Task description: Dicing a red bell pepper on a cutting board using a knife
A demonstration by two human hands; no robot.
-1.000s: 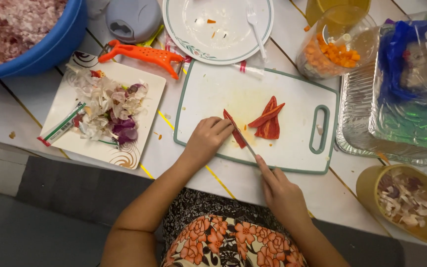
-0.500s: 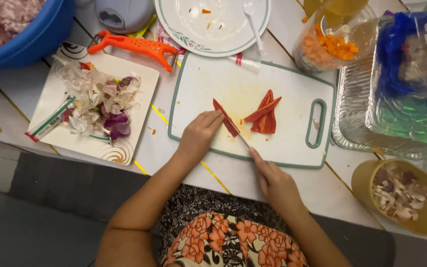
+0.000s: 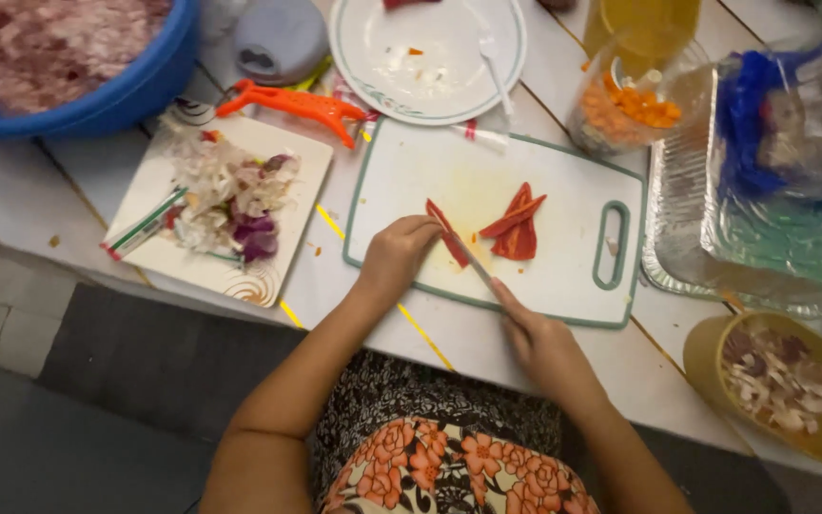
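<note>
A white cutting board (image 3: 411, 171) with a green rim lies on the white table. My left hand (image 3: 397, 257) presses a long red pepper strip (image 3: 446, 233) down on the board's near side. My right hand (image 3: 544, 347) grips a knife (image 3: 473, 262) whose blade lies along that strip. Several more red pepper pieces (image 3: 514, 224) sit in a small pile just right of the blade, near the board's handle slot.
A square plate of onion and vegetable scraps (image 3: 221, 205) sits left of the board, an orange peeler (image 3: 292, 103) behind it. A blue bowl (image 3: 97, 100), round white plate (image 3: 430, 52), cup of orange bits (image 3: 620, 109), foil tray (image 3: 687, 219) and yellow bowl (image 3: 777, 381) surround.
The view shifted slightly. My left hand moved up the pepper strip, and the knife stayed against it with my right hand holding the handle.
</note>
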